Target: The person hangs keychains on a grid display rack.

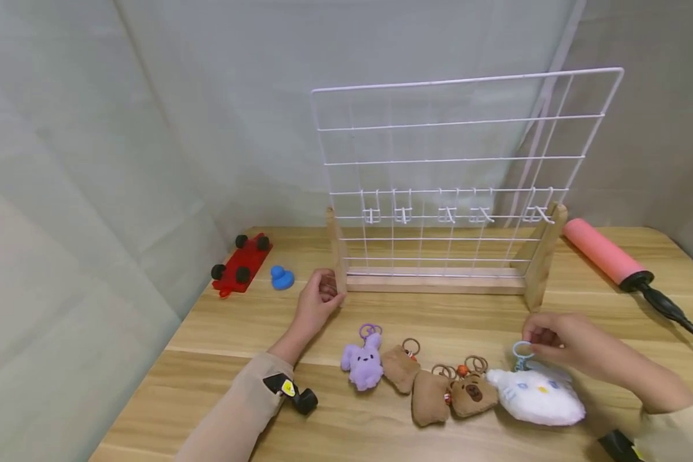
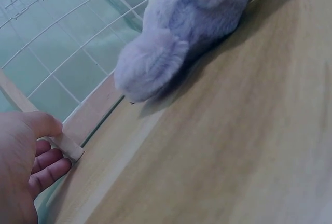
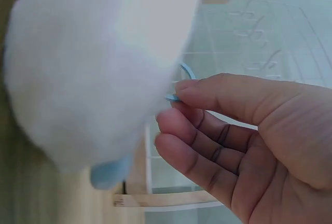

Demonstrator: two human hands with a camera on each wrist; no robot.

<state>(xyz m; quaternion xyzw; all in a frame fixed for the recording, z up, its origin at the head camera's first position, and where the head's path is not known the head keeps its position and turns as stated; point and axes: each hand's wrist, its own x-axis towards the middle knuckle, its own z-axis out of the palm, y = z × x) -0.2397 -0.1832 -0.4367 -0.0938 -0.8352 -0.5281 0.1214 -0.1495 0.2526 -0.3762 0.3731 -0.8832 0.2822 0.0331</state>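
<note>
My left hand (image 1: 319,301) grips the left wooden leg (image 1: 338,256) of a white wire grid rack (image 1: 456,160), thumb on one side and fingers on the other in the left wrist view. My right hand (image 1: 577,340) pinches the light blue ring (image 3: 188,71) of a white plush keychain (image 1: 539,398) with thumb and forefinger. The plush face, with a yellow nose, points up in the head view, and its body hides part of the ring in the right wrist view. Several white hooks (image 1: 447,214) hang in a row across the grid.
Left of the white plush lie a purple plush keychain (image 1: 364,366) and three brown ones, one a bear face (image 1: 473,393). A red wheeled toy (image 1: 245,266) and a blue toy (image 1: 281,278) lie at the left. A pink pump (image 1: 603,250) lies at the right.
</note>
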